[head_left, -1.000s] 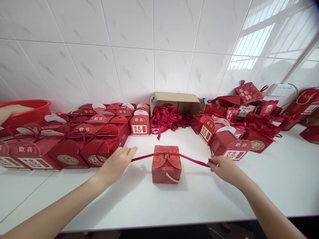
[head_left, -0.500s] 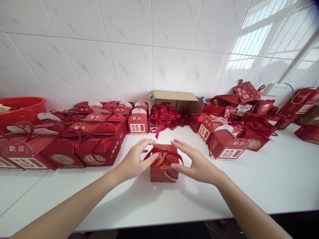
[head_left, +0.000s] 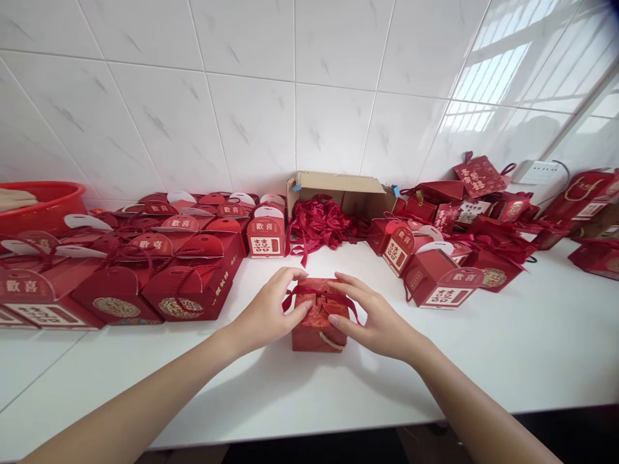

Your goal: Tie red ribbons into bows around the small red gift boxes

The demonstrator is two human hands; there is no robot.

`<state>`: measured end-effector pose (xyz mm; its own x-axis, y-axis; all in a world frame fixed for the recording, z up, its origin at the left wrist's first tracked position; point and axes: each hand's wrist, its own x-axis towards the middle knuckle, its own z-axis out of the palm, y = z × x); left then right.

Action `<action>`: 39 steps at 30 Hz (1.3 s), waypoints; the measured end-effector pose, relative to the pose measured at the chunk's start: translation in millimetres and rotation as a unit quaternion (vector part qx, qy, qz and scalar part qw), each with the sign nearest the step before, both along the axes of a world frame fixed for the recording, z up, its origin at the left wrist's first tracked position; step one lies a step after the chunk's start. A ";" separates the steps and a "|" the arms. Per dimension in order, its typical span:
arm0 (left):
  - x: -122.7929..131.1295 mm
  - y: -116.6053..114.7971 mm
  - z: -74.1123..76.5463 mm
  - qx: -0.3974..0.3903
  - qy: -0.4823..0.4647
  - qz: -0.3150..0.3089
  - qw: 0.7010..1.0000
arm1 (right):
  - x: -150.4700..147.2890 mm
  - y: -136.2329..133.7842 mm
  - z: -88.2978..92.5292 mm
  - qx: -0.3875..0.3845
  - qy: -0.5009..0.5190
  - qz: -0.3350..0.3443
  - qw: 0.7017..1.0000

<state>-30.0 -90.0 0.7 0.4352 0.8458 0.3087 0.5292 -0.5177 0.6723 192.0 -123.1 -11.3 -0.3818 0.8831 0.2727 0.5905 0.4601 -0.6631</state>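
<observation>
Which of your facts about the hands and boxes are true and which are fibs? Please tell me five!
1. A small red box is between the left hand and right hand. True.
2. Both hands are squeezed into fists. False: their thumbs and fingers are spread apart.
3. The ribbon on the small box is dark red. True.
4. The basin at the far left is blue. False: the basin is red.
5. A pale rope handle shows on the small box's front. True.

Left hand (head_left: 268,309) and right hand (head_left: 382,322) cover parts of the red box (head_left: 309,338), and the ribbon (head_left: 289,299) runs out of sight behind them! Over left, the view's edge cuts the red basin (head_left: 58,216) short.
</observation>
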 end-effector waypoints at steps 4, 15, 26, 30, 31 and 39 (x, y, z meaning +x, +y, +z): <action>-0.1 4.2 -2.8 -0.063 -0.029 0.054 0.996 | 6.6 1.6 -4.5 -0.046 0.024 0.025 0.998; -1.8 11.6 2.3 -0.245 -0.054 0.050 0.967 | 10.0 9.7 -1.4 -0.247 0.147 -0.066 0.956; 3.2 1.0 -5.9 -0.189 -0.097 0.088 0.973 | 4.2 9.1 -8.1 -0.255 0.225 0.035 0.940; 3.2 -0.2 -4.6 -0.194 -0.111 0.090 0.970 | 5.1 11.1 -10.9 -0.251 0.225 0.029 0.941; 3.2 -0.1 -3.9 -0.195 -0.113 0.093 0.970 | 4.9 11.5 -11.6 -0.251 0.224 0.023 0.941; -3.3 8.2 -7.8 -0.172 -0.105 0.108 0.974 | 7.4 14.3 -11.9 -0.254 0.245 -0.013 0.935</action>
<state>-33.3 -81.8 -7.1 0.1940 0.9796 0.0532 0.4334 -0.1343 0.8911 199.4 -108.8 -23.3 -0.2966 0.9538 -0.0485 0.1643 0.0009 -0.9864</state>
